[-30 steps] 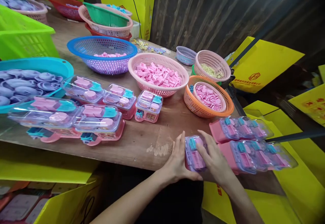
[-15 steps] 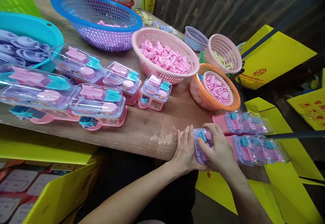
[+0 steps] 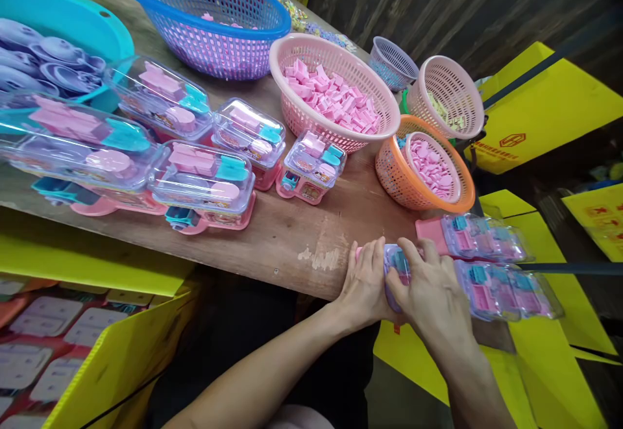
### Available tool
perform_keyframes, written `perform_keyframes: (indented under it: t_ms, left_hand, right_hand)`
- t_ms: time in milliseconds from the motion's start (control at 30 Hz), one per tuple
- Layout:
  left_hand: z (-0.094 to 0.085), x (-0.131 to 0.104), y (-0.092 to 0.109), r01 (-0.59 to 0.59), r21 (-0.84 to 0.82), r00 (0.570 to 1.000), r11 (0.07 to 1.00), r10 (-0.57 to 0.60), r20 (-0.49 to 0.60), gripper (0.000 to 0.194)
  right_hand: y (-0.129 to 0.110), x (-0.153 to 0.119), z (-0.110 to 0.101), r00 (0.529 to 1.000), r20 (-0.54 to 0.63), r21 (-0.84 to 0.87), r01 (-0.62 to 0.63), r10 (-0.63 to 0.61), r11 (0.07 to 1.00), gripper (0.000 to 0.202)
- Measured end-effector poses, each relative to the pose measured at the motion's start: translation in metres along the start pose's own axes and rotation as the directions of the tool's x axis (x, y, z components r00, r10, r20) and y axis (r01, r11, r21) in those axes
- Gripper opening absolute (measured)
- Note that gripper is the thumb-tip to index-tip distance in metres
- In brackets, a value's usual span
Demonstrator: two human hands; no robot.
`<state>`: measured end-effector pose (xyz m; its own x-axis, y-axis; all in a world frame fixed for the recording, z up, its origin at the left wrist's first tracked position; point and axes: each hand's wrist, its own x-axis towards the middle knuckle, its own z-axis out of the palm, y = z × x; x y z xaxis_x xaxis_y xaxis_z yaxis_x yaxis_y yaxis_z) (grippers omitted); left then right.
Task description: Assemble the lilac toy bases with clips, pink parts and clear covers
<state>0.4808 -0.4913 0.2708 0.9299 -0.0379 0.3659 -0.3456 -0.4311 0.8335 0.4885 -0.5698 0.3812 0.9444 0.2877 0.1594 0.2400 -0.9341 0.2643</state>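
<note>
Between my two hands, at the table's front edge, is a small toy set [image 3: 392,262] with a clear cover, pink and teal parts inside and a lilac rim. My left hand [image 3: 366,280] is closed around its left end, where a bit of pink shows. Over its right side my right hand [image 3: 427,283] is curled, fingers on the far side and thumb on the cover. Both palms hide much of the toy set. To the right lie two rows of similar toy sets [image 3: 506,293]. One more toy set [image 3: 312,168] stands upright to the left.
Several clear-covered toy sets [image 3: 202,179] line the left of the wooden table [image 3: 287,241]. Behind are a pink basket [image 3: 335,127] of pink parts, a blue basket [image 3: 214,46], an orange basket [image 3: 392,182] and a teal basin [image 3: 117,33]. Yellow boxes [image 3: 131,351] stand below the edge.
The whole view has shifted, so the table's things sit a little further right. My hands stay on the same toy set, with the right hand turned slightly further over it.
</note>
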Motion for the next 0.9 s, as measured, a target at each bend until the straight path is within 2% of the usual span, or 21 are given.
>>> perform_keyframes:
  t_ms: [200,367,567,900]
  left_hand:
    - [0.002,-0.002,-0.001,-0.003,-0.010,1.000,1.000,0.003,0.009,0.126]
    - [0.001,-0.001,-0.002,0.000,-0.016,1.000,1.000,0.000,0.020,0.110]
    - [-0.002,-0.002,-0.001,0.014,-0.017,0.999,1.000,-0.014,0.039,0.094]
    - [-0.001,-0.001,-0.002,0.023,-0.045,0.998,0.999,-0.021,0.052,0.087]
  right_hand:
    - [-0.008,-0.003,-0.003,1.000,-0.027,-0.147,0.007,-0.011,0.989,0.037]
    - [-0.015,-0.005,-0.005,0.998,-0.056,-0.232,0.020,-0.034,0.972,0.035]
    - [-0.022,-0.006,-0.007,0.995,-0.093,-0.219,-0.002,-0.019,0.976,0.027]
    - [-0.027,-0.002,-0.010,0.998,-0.057,-0.272,-0.018,0.003,0.962,0.019]
